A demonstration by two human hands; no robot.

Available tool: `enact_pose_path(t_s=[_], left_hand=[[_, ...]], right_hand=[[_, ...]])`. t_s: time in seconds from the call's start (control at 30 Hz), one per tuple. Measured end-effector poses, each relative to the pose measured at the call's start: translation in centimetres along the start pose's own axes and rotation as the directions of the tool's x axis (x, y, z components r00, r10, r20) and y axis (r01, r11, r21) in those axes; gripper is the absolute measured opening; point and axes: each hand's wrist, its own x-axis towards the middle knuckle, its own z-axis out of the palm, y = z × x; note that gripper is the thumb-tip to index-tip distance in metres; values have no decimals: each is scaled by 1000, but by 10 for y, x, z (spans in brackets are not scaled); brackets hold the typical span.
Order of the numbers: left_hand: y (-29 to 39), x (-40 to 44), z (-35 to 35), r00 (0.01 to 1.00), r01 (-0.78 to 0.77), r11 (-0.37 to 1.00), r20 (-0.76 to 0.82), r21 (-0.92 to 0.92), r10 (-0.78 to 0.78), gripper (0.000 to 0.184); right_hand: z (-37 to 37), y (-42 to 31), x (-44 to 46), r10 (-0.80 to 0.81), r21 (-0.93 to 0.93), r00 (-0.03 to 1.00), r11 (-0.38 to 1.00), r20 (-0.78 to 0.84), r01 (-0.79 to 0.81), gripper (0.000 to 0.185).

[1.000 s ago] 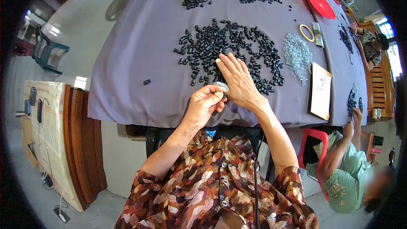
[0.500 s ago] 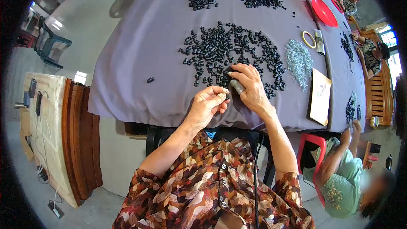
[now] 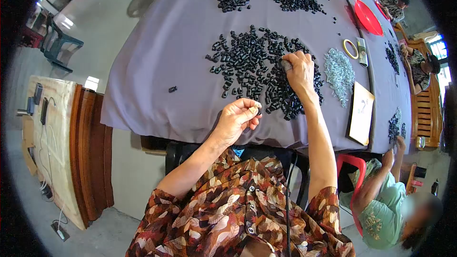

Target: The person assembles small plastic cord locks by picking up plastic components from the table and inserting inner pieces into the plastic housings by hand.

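"Could the marks on your white card (image 3: 362, 114) be read?"

"They were too small; a red tray (image 3: 368, 16) stood farther along your bench (image 3: 157, 57)"

"And what did you hold?"

"Your left hand (image 3: 236, 121) pinched a small black piece (image 3: 259, 112) near the black pile (image 3: 243, 62); your right hand (image 3: 301, 72) curled over the pile's right side, its hold hidden"

Left forearm (image 3: 196, 165), bare, slanting inward, left hand (image 3: 242, 116) held nearer the torso (image 3: 223, 190), thumb and index finger meeting in a pinch, right forearm (image 3: 320, 138), bare, extended farther forward, right hand (image 3: 301, 72) palm-down, fingers curled under, hands apart.
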Motion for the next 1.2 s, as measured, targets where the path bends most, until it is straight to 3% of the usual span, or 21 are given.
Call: enact_pose_path(t_s=[0.33,0.47,0.57,0.6,0.63,0.67,0.7,0.77,0.8,0.83,0.93,1.03,1.2], left_hand=[[-2,2,-2,1000,-2,1000,3,11,2,10],[-3,2,-2,1000,-11,1000,4,5,11,12],[0,0,2,999,10,1000,-33,5,-10,16],[0,-1,1,1000,2,1000,-25,8,-1,17],[-1,0,0,1000,-5,1000,-18,9,5,18],[-3,0,-1,1000,-5,1000,-12,8,6,18],[-3,0,1,1000,-11,1000,-23,20,11,17],[-2,1,3,999,-15,1000,-45,28,16,16],[-3,1,2,998,-19,999,-51,28,21,15],[-3,1,2,998,-22,999,-53,39,24,15],[-1,0,7,997,-20,995,-68,93,26,15],[0,3,16,991,1,991,-134,133,17,14],[-11,8,15,998,9,991,-62,137,0,16]], right_hand=[[6,4,20,23,-121,990,993,139,-6,15],[10,4,15,-31,-148,994,988,101,46,14],[-3,-1,6,3,87,997,996,-73,3,12],[-19,-14,0,125,224,992,968,-31,-115,11],[-26,-17,-9,128,306,991,946,-46,-108,11],[-36,-23,-19,223,376,973,898,56,-227,10],[-46,-31,-28,309,428,937,834,163,-349,10],[-44,-38,-54,305,742,936,584,176,-330,11],[-46,-45,-65,307,799,935,510,179,-320,16],[-52,-50,-75,336,710,903,564,269,-421,21],[-50,-59,-100,330,794,879,397,344,-460,21],[-46,-67,-112,327,826,877,332,352,-455,18],[-44,-69,-119,356,791,879,413,316,-452,10]])
